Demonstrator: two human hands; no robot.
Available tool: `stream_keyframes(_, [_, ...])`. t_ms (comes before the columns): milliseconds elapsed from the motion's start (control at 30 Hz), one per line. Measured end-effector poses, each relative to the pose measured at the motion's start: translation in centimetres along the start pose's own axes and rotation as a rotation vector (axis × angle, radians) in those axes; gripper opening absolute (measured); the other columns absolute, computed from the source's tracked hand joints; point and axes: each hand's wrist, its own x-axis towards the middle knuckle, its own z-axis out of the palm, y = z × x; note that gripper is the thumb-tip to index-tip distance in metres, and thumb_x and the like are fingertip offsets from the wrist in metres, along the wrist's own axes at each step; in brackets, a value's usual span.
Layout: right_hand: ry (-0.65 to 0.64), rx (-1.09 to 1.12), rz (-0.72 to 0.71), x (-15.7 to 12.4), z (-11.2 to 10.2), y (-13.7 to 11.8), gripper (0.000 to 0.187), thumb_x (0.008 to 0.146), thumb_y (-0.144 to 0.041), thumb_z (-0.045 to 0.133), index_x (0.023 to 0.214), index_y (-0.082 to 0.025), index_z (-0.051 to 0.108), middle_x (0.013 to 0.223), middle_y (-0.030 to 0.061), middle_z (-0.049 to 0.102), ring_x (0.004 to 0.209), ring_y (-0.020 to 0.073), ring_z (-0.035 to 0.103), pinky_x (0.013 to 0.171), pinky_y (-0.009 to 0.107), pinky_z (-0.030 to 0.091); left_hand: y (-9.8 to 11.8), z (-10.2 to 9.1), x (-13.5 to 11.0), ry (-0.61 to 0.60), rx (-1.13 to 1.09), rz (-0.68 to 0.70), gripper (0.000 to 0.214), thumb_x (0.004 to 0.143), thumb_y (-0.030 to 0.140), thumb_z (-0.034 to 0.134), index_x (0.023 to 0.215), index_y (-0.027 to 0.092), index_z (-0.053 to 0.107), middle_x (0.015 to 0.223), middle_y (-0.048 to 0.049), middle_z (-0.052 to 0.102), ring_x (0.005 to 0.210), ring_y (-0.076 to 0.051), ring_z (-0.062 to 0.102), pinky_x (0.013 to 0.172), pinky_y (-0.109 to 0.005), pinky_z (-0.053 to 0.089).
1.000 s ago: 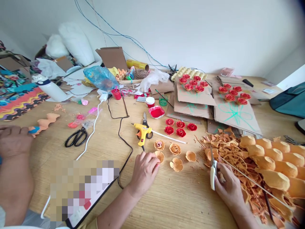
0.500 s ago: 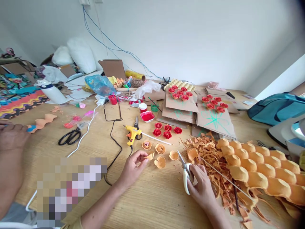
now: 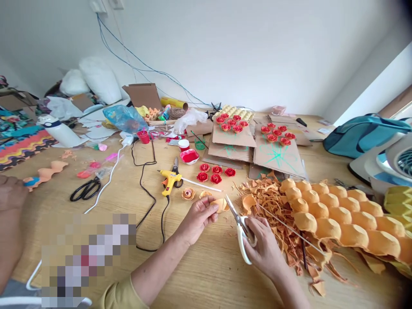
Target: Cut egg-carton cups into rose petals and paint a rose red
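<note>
Left hand [image 3: 200, 218] just swung orange paper cup [image 3: 220, 204], pinched in fingers, further right of glue gun [image 3: 170, 177], so it's now near scissors [image 3: 238, 220]. Touching? Can't tell. Right hand [image 3: 262, 242] grips scissors, farther right of gun. No readable brands or writing.

Left hand [image 3: 198, 219] pinching orange cup-shaped piece [image 3: 219, 205]. Right hand [image 3: 265, 244] gripping white-handled scissors [image 3: 240, 240], blades just beside piece. Orange scraps [image 3: 268, 206] and egg tray [image 3: 331, 214] at right. Yellow glue gun [image 3: 169, 182] left of red flowers [image 3: 216, 178]; cardboard sheets [image 3: 280, 159] farther back.
</note>
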Motion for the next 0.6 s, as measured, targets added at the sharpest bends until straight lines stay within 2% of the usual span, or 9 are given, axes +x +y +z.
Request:
stream_keyframes(200, [-0.108,0.049,0.067,-0.1,0.4,0.3,0.025,0.090,-0.024,0.052,0.071,-0.022,0.036,0.066,-0.0025,0.048,0.062,0.0147,0.042,0.069,0.031,0.037,-1.2,-0.3,0.2,0.017,0.040,-0.039,0.033,0.070,0.037,0.082,0.081,0.015,0.061,0.067,0.0043,0.054,0.055,-0.004,0.044,0.054,-0.019,0.032])
stream_keyframes(300, [-0.148,0.167,0.177,-0.1,0.3,0.1,0.030,0.094,-0.031,0.050,0.068,-0.021,0.038,0.064,-0.0022,0.046,0.062,0.0142,0.040,0.064,0.029,0.034,-1.7,-0.9,0.3,0.008,0.023,-0.053,0.031,0.071,0.036,0.081,0.082,0.016,0.061,0.069,0.0040,0.053,0.058,-0.005,0.045,0.058,-0.020,0.033])
stream_keyframes(367, [-0.186,0.354,0.279,-0.1,0.1,0.0,0.033,0.096,-0.040,0.050,0.069,-0.021,0.043,0.065,-0.0016,0.047,0.062,0.0139,0.040,0.060,0.027,0.033,-1.9,-1.3,0.4,-0.020,-0.002,-0.065,0.029,0.072,0.034,0.081,0.088,0.016,0.064,0.069,0.0044,0.050,0.058,-0.005,0.041,0.058,-0.020,0.031])
stream_keyframes(433, [-0.260,0.631,0.365,-0.2,0.0,0.1,0.038,0.095,-0.050,0.050,0.071,-0.020,0.049,0.064,-0.0013,0.049,0.059,0.0129,0.042,0.055,0.026,0.033,-2.0,-1.7,0.4,-0.079,-0.012,-0.077,0.029,0.075,0.033,0.079,0.096,0.016,0.068,0.068,0.0049,0.045,0.056,-0.004,0.033,0.056,-0.020,0.027])
stream_keyframes(533, [-0.374,1.032,0.455,-0.8,0.1,0.7,0.046,0.091,-0.062,0.051,0.079,-0.018,0.057,0.057,-0.0023,0.050,0.048,0.0102,0.042,0.045,0.023,0.030,-2.0,-2.0,0.3,-0.183,0.000,-0.115,0.036,0.077,0.033,0.077,0.109,0.018,0.071,0.071,0.0038,0.042,0.057,-0.005,0.027,0.054,-0.021,0.021])
stream_keyframes(600, [-0.409,1.190,0.492,-1.2,0.3,1.1,0.048,0.089,-0.064,0.053,0.087,-0.016,0.061,0.055,-0.0021,0.052,0.043,0.0096,0.043,0.041,0.022,0.029,-1.9,-2.0,0.1,-0.230,-0.016,-0.161,0.044,0.075,0.033,0.078,0.116,0.019,0.070,0.075,0.0026,0.042,0.059,-0.006,0.027,0.053,-0.021,0.020])
